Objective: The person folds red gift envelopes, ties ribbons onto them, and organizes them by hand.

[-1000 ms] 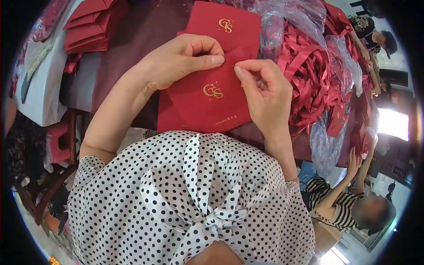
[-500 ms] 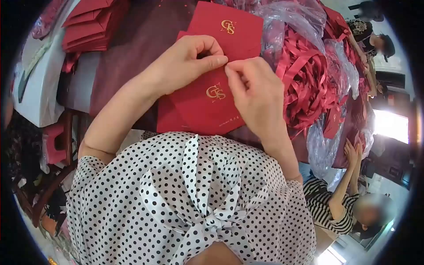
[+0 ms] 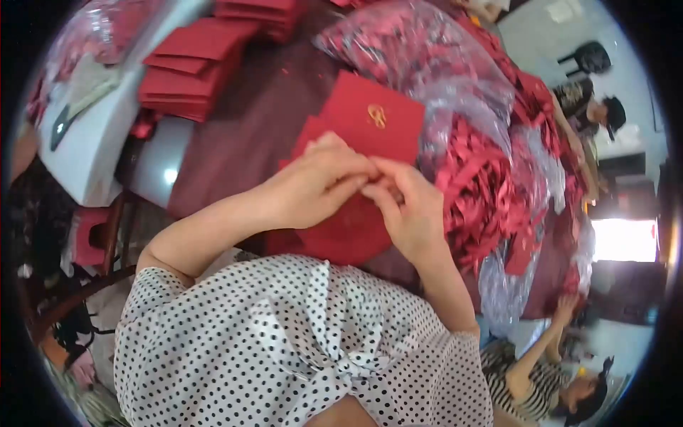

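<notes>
Just in front of my chest, a red paper piece with a gold monogram [image 3: 370, 107] lies on the dark red tablecloth, and a second red paper piece [image 3: 348, 238] overlaps it nearer to me. My left hand [image 3: 327, 181] is above them with thumb and fingertips pinched together. My right hand [image 3: 413, 210] meets it from the other side, its fingertips also pinched and almost touching the left ones. Whatever lies between the fingertips is hidden and too small to name. The view is somewhat blurred.
Folded red paper bags [image 3: 188, 67] are stacked at the upper left, beside a white box [image 3: 89, 156] with scissors-like blades on it. To the right lie a heap of red ribbons [image 3: 473, 185] and clear plastic bags [image 3: 427, 57]. A person in stripes [image 3: 530, 377] works at the right.
The view has tilted, so the table and papers appear lower. My fingertips have come together, still pinched. The person in stripes has shifted their head.
</notes>
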Available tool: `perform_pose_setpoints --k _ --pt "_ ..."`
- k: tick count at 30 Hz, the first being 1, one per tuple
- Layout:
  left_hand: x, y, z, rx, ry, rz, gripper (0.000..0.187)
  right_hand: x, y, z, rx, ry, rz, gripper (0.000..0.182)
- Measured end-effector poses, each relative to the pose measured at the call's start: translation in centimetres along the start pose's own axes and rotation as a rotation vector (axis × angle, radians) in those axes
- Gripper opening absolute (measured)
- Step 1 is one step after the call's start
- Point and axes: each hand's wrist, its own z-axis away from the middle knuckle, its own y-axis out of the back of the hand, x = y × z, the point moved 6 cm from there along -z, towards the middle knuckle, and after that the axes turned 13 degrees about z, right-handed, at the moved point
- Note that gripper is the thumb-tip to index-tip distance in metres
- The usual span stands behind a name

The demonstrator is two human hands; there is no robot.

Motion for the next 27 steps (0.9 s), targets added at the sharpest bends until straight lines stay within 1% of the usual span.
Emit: perform_pose_setpoints --k 1,2,3,4,5,6,8,9,10,11,14,16,17,18,19,21,22,23,24,26,27 --pt "0.0 0.0 -0.2 -0.117 0.009 0.032 0.013 -0.8 0.2 0.0 0.0 0.107 0.121 0.025" --pt "-0.3 0.2 -0.2 -0.187 0.074 0.092 0.016 -0.9 0.2 0.1 0.015 0.211 0.185 0.026" --pt "-0.7 0.3 -0.2 -0.253 0.137 0.148 0.019 -1.1 0.3 0.1 0.004 0.237 0.213 0.025" --pt "-1.7 0.2 0.1 -0.307 0.135 0.178 0.023 -1.4 0.4 0.3 0.0 0.269 0.241 0.024" --pt "-2.1 0.1 -0.1 -0.348 0.123 0.283 0.024 -1.4 0.6 0.5 0.0 0.252 0.222 0.023" --pt "-2.6 0.1 0.0 -0.353 0.099 0.238 0.023 -1.1 0.4 0.8 -0.008 0.217 0.203 0.021" --pt "-1.3 0.0 -0.9 -0.319 -0.043 0.124 0.012 -1.7 0.5 1.0 0.02 0.283 0.243 0.019" --pt "-1.2 -0.2 -0.9 -0.278 -0.026 0.101 0.008 -1.8 0.6 0.9 0.019 0.295 0.255 0.019" --pt "-0.9 -0.4 -1.1 -0.287 -0.07 0.005 0.007 -1.7 0.7 1.0 0.018 0.298 0.268 0.018" --pt "-1.1 -0.9 -1.0 -0.301 -0.062 -0.03 0.006 -1.6 0.8 1.1 0.003 0.307 0.265 0.018" --pt "-1.1 -1.8 -1.4 -0.396 -0.16 -0.192 0.006 -1.1 1.3 1.6 0.031 0.313 0.251 0.018" --pt "-1.4 -2.3 -1.5 -0.469 -0.172 -0.169 0.007 -0.5 1.5 2.0 0.097 0.351 0.274 0.02" --pt "-2.5 -3.0 -1.4 -0.522 -0.155 -0.193 0.008 -0.3 1.7 2.3 0.061 0.32 0.263 0.019" --pt "-2.7 -3.4 -1.4 -0.551 -0.134 -0.174 0.008 0.1 1.8 2.6 0.081 0.335 0.257 0.019" --pt "-2.7 -3.5 -1.5 -0.563 -0.118 -0.096 0.008 0.4 1.9 2.8 0.1 0.348 0.249 0.019" --pt "-2.2 -3.6 -1.6 -0.57 -0.113 -0.034 0.007 0.1 2.5 2.9 0.121 0.34 0.218 0.02" --pt "-1.6 -3.6 -1.6 -0.545 -0.21 0.027 0.007 0.0 2.7 3.0 0.093 0.326 0.221 0.02" --pt "-1.7 -3.6 -2.0 -0.558 -0.209 0.011 0.007 0.1 2.8 3.1 0.058 0.307 0.226 0.021" --pt "-0.8 -3.6 -2.2 -0.562 -0.297 -0.061 0.008 0.1 2.8 3.0 0.005 0.291 0.23 0.023" --pt "1.9 -3.3 -2.1 -0.579 -0.488 -0.222 0.012 -0.4 2.8 2.7 -0.039 0.309 0.427 0.027" --pt "3.0 -1.6 -2.0 -0.519 -0.476 -0.362 0.012 -0.4 2.5 2.8 -0.052 0.315 0.5 0.029"
